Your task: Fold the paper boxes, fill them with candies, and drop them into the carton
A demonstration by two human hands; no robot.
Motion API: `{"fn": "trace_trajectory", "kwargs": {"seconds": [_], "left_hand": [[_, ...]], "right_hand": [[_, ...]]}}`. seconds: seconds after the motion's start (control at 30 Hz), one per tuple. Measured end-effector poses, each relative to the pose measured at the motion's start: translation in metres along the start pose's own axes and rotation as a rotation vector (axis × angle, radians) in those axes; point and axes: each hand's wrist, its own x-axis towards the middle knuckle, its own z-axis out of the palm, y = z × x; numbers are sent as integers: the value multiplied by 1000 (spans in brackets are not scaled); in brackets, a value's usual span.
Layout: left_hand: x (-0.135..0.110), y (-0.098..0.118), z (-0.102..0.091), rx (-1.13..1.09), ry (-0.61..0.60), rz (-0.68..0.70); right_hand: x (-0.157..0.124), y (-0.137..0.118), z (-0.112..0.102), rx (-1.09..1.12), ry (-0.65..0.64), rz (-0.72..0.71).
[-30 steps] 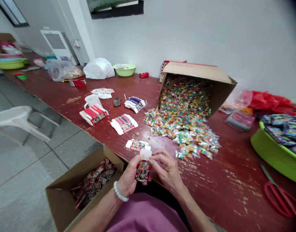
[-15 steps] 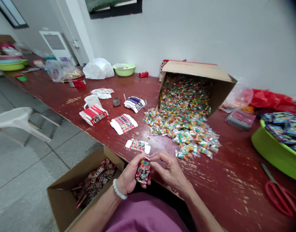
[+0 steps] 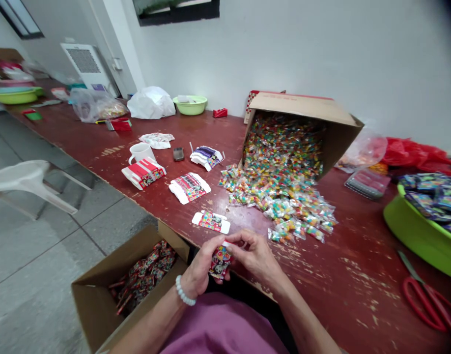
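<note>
My left hand (image 3: 200, 268), with a beaded bracelet at the wrist, is wrapped round a small red printed candy box (image 3: 220, 261). The thumb and fingers of my right hand (image 3: 258, 256) pinch the white flap at the top of that box; the fingertips partly cover it. Just beyond my hands lies one flattened red carton (image 3: 211, 221) with white end flaps. Farther back are a fanned stack of red cartons (image 3: 190, 188), a purple stack (image 3: 206, 157) and a red-and-white stack (image 3: 143, 173). Small clear bags of colourful candy (image 3: 288, 196) spill from a tipped cardboard box (image 3: 306, 102).
Below the table edge at left stands an open carton (image 3: 96, 307) holding many red packets. Scissors (image 3: 424, 300) and a green basin (image 3: 406, 231) of dark packets lie at right. A white mug (image 3: 140, 152) and a white stool (image 3: 22, 177) are at left.
My right fingers have closed over the box's top, and a white flap now shows between them. The left hand keeps its hold on the box.
</note>
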Motion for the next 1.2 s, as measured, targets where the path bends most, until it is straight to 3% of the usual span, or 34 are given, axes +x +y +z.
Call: {"fn": "trace_trajectory", "kwargs": {"seconds": [0.2,0.4,0.63,0.73,0.9,1.03,1.2], "left_hand": [[1,-2,-1,-14,-9,2],[-1,-4,-1,13,-14,-26],[1,2,1,-117,-21,-121],[4,0,0,-243,-14,-140],[9,-9,-5,-410,69,-32],[7,-9,-10,-351,103,103],[-4,-8,-23,-254,37,101]], "right_hand": [[1,-5,2,-31,34,1],[1,-6,4,20,57,123],[-9,-12,3,-196,25,-209],[-18,-5,9,-230,-20,-253],[-29,13,26,-476,-71,-334],[-21,15,33,-667,-19,-392],[-14,5,47,-602,-44,-399]]}}
